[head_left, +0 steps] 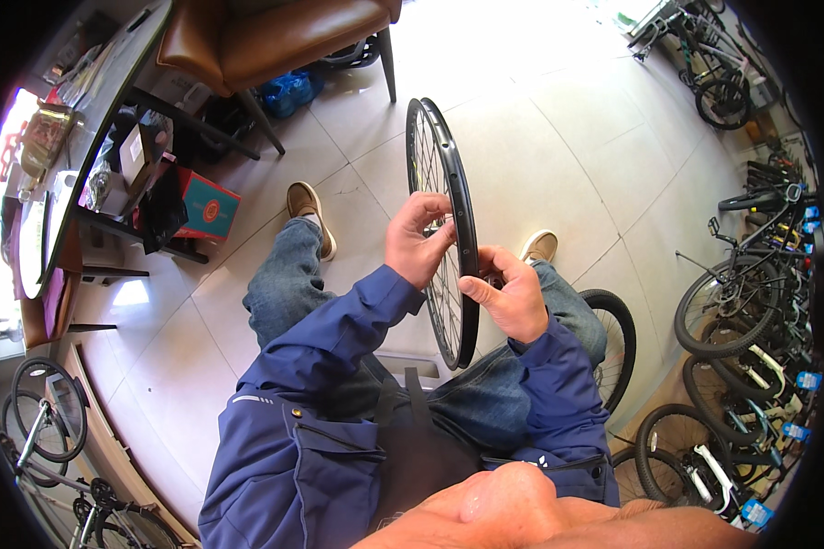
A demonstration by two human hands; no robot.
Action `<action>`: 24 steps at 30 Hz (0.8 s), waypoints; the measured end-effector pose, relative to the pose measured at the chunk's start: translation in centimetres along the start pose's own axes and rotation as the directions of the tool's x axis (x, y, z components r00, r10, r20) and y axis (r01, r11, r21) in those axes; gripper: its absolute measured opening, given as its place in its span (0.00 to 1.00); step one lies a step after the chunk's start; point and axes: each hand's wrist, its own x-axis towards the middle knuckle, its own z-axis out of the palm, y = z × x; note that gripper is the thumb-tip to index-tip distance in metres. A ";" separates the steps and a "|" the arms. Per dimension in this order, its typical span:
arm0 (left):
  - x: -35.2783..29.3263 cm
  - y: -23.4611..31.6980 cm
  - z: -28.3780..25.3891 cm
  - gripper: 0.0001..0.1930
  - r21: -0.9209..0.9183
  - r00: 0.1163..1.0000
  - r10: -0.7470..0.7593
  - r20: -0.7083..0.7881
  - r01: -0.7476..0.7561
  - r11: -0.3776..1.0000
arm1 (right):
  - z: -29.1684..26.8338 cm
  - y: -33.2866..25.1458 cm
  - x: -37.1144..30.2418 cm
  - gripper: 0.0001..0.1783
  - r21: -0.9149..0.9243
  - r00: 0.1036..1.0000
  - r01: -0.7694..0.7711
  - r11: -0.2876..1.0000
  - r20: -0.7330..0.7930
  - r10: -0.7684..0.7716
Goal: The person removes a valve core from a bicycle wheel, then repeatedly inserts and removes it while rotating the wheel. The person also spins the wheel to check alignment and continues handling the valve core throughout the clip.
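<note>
A bicycle wheel with a bare black rim and thin spokes stands upright between my legs, seen nearly edge-on, with no tyre on it. My left hand is closed at the wheel's left side, thumb and fingers pinched together by the rim and spokes. Whether a single spoke or something small is in that pinch, I cannot make out. On the right side, my right hand has its fingers curled against the wheel, the thumb lying close to the rim. Its fingertips are partly hidden.
Many bicycles crowd the right side, and another bicycle is at lower left. A tyred wheel is beside my right leg. Far left are a cluttered table, a red and teal box and a brown leather chair.
</note>
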 end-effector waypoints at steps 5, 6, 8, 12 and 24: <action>0.1 -0.6 0.0 0.08 -0.001 0.999 0.052 0.003 -0.052 0.999 | 0.1 0.2 0.2 0.27 -0.019 1.000 0.014 1.000 0.010 -0.014; 0.0 -0.7 0.0 0.07 0.018 0.997 0.081 0.010 -0.081 0.997 | 0.1 0.2 0.3 0.27 -0.015 1.000 0.016 1.000 0.011 -0.016; 0.1 -0.8 0.0 0.07 0.039 0.994 0.106 0.012 -0.106 0.994 | 0.1 0.4 0.2 0.28 -0.028 1.000 0.017 0.999 0.008 -0.017; 0.4 -1.0 0.1 0.08 0.024 0.994 0.106 0.001 -0.106 0.994 | 0.5 0.6 0.1 0.29 0.063 0.999 -0.005 0.998 0.043 0.002; 0.6 -0.5 0.3 0.07 -0.084 0.998 0.048 -0.032 -0.050 0.995 | 0.0 -0.1 -0.2 0.24 -0.073 0.994 0.019 0.997 0.105 -0.011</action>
